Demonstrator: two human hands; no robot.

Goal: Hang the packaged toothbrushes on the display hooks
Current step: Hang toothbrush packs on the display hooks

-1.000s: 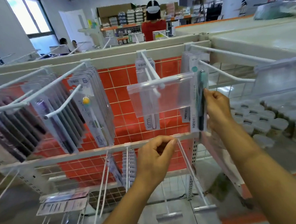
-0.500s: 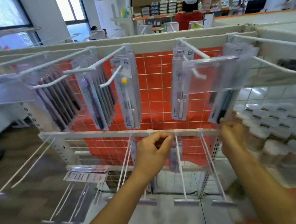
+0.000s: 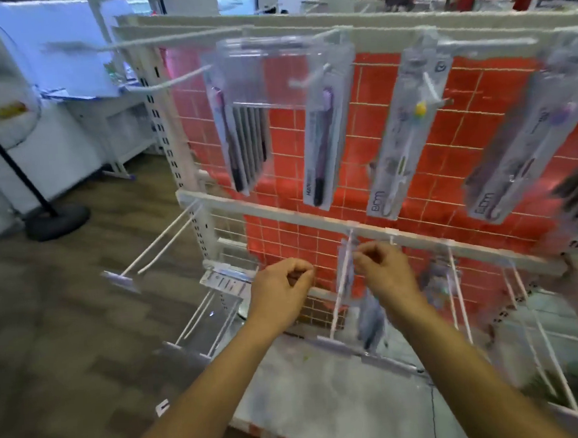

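The right hand (image 3: 387, 273) pinches a packaged toothbrush (image 3: 345, 276) at a lower hook (image 3: 338, 304), the left hand (image 3: 279, 291) clenched empty; the upper hooks (image 3: 432, 87) are stocked, lower ones mostly bare.

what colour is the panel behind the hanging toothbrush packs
Orange-red, crossed by a pale wire grid. The backing panel shows best in the head view.

pack with the yellow-knobbed brush (image 3: 398, 142), up and right of the right hand (image 3: 383, 270), is showing "em" at its bottom end. next pack further right (image 3: 509, 155) is showing the same "em". purple-brush pack (image 3: 323, 141), above the right hand, is reading "han…", rest blurring out.
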